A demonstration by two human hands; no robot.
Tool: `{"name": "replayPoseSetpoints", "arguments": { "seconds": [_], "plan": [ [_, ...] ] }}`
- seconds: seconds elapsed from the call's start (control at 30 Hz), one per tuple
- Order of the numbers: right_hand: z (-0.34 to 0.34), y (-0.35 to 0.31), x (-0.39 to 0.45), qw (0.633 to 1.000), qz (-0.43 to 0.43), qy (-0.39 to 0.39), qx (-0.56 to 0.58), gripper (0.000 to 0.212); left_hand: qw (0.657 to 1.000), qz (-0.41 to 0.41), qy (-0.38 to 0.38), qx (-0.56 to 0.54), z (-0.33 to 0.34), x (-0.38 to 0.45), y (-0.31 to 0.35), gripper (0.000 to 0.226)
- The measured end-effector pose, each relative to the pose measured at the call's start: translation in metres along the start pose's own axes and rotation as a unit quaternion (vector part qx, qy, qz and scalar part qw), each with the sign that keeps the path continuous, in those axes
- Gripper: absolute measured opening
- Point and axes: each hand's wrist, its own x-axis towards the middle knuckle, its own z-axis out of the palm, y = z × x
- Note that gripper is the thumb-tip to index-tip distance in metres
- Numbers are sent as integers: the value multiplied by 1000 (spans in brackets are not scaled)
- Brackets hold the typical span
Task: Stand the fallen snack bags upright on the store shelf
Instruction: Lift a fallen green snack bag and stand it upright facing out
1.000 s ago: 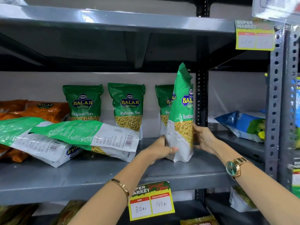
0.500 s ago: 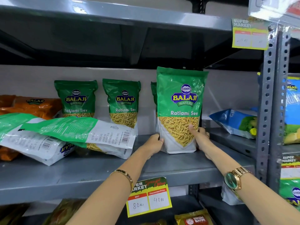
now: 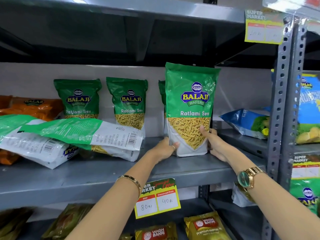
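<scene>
Now both hands' fingers (image 3: 204,131) around upright bag (image 3: 190,108)

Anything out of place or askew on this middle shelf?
Yes. Two green-and-white snack bags lie flat, overlapping, backs up, left of the upright green Ratlami Sev bag held by both hands. Behind them, orange bags also lie fallen.

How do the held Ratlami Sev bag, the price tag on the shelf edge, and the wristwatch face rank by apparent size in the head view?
1. Held Ratlami Sev bag, gripped low by the left hand and right hand.
2. Price tag.
3. Wristwatch face, smallest even though nearest the camera.
</scene>
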Motion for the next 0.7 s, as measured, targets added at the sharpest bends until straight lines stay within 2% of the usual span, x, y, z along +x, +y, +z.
{"name": "replayPoseSetpoints", "arguments": {
  "seconds": [0.17, 0.3, 0.43, 0.6, 0.7],
  "plan": [
    [-5, -2, -20, 1000, -23, -5, -4, 108, 1000, 22, -19, -1, 1, -18, 2, 63],
    [-10, 0, -31, 999, -40, 8, 0, 103, 999, 33, -18, 12, 3, -31, 5, 58],
    [-16, 1, -43, 998, -55, 15, -17, 110, 998, 50, -32, -13, 2, -43, 7, 52],
    [-16, 2, -52, 998, -50, 25, 0, 89, 996, 60, -48, -36, 2, -56, 13, 42],
    [-10, 3, -57, 993, -85, 82, 5, 81, 996, 69, -45, -45, -1, -61, 14, 36]
  ]
}}
